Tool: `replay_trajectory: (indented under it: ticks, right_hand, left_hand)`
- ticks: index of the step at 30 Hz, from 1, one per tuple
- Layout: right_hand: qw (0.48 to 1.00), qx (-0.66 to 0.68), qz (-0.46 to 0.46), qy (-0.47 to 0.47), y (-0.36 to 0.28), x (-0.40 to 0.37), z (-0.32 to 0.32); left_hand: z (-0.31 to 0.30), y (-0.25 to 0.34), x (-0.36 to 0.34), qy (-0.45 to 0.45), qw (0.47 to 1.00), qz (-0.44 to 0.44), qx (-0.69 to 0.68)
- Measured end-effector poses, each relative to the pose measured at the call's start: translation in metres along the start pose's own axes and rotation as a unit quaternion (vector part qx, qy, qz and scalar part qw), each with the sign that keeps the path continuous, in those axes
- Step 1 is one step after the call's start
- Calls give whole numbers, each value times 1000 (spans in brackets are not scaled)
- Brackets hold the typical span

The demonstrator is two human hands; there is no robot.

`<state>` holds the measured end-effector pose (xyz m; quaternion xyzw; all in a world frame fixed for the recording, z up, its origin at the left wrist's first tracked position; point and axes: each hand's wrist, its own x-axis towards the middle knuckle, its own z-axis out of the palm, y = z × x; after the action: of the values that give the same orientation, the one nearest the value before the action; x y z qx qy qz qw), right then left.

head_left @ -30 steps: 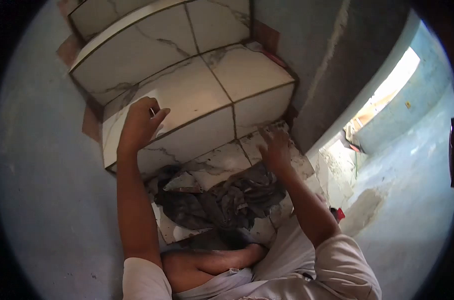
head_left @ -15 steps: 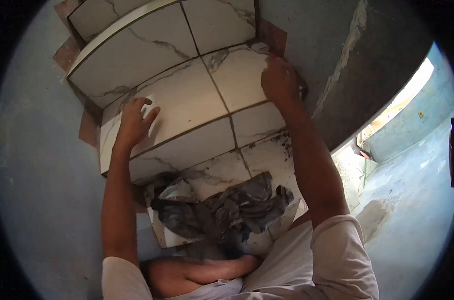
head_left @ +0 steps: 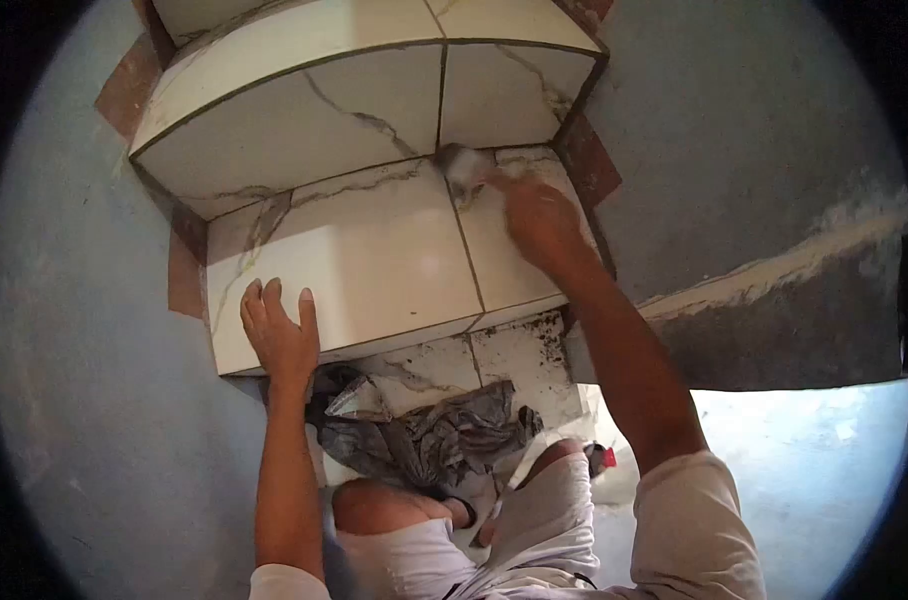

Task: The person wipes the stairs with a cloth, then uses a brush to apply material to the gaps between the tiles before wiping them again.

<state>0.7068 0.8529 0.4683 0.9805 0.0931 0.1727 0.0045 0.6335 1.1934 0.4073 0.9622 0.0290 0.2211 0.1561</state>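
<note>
Grey wad [head_left: 461, 165], blurred, sponge or rag not told apart, is seen at the back of the middle step's tread [head_left: 374, 260], where the grout joint [head_left: 471, 255] meets the riser [head_left: 324, 130]. Judged risk: grout, if not yet set, could be dragged out of the joint by hard pressure, or a grey film smeared over the glossy tiles; a slip is possible if weight is thrown forward. Right hand [head_left: 539, 220] is reached far forward, arm nearly straight, fingers closed on the wad. Left hand [head_left: 279, 335] is laid flat on the tread's front edge, fingers apart, nothing held. Crumpled cloth [head_left: 424, 440] lies on the step below.
</note>
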Motion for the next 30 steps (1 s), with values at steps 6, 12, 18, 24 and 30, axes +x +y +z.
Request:
replay_trajectory:
  ticks: [6,12,18,24,30]
  right_hand:
    - [966,-29,24,-257,15,55,-16]
    - [941,-14,137,-309,46,71,-88]
    - [914,2,188,-360,77,54,-62]
    - [924,-6,191,-332,95,66,-66]
    - [890,-16,150,-431,78,-2,-86]
  left_hand:
    - [-1,16,21,14,988,-142,57]
    - [-4,26,32,-38,979,-170,110]
    - [-3,26,36,-82,968,-189,141]
    - [-2,25,38,-86,970,-180,142]
    - [-4,26,38,-112,964,-186,151]
